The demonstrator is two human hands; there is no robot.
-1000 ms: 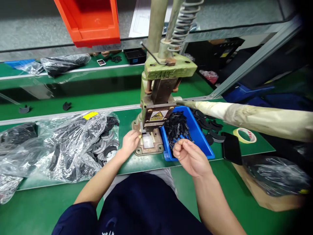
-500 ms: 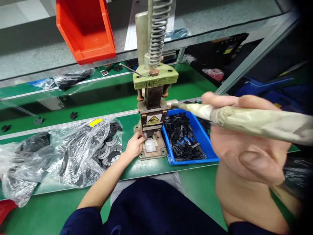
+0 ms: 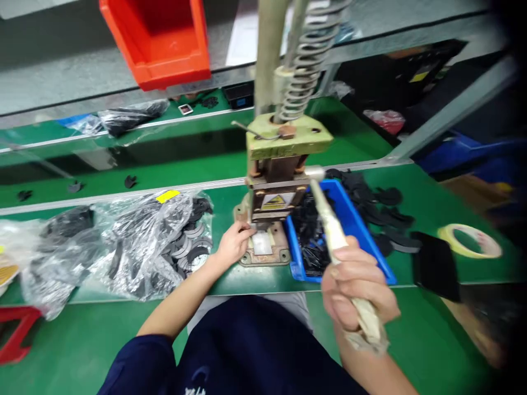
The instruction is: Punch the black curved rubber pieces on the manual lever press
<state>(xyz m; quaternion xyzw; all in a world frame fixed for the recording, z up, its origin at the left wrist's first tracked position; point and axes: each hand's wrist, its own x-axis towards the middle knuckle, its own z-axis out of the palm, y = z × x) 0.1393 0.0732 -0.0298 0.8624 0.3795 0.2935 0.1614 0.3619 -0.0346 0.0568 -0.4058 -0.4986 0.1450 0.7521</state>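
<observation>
A hand-operated press (image 3: 290, 144) with a green head and a coil spring stands in front of me. My right hand (image 3: 362, 282) is wrapped round its lever (image 3: 328, 219), which is bound in pale tape and slants down toward me. At the press base (image 3: 280, 237), my left hand (image 3: 233, 245) has its fingertips pinched together beside a light metal plate (image 3: 262, 243), just under the tool. Whatever those fingers hold is too small or hidden to make out. A warning label (image 3: 278, 201) marks the tool block.
Right of the press, a blue bin (image 3: 297, 263) holds black plastic parts. Beyond it lie dark curved pieces (image 3: 389, 214) and a tape roll (image 3: 469, 240). Clear bags (image 3: 140, 247) of dark curved parts sit on the left. A red bin (image 3: 177, 71) rests on the shelf above.
My right hand has pulled the lever down, from raised close to the camera to low over the blue bin. The press head sits lower. My left hand stays at the base.
</observation>
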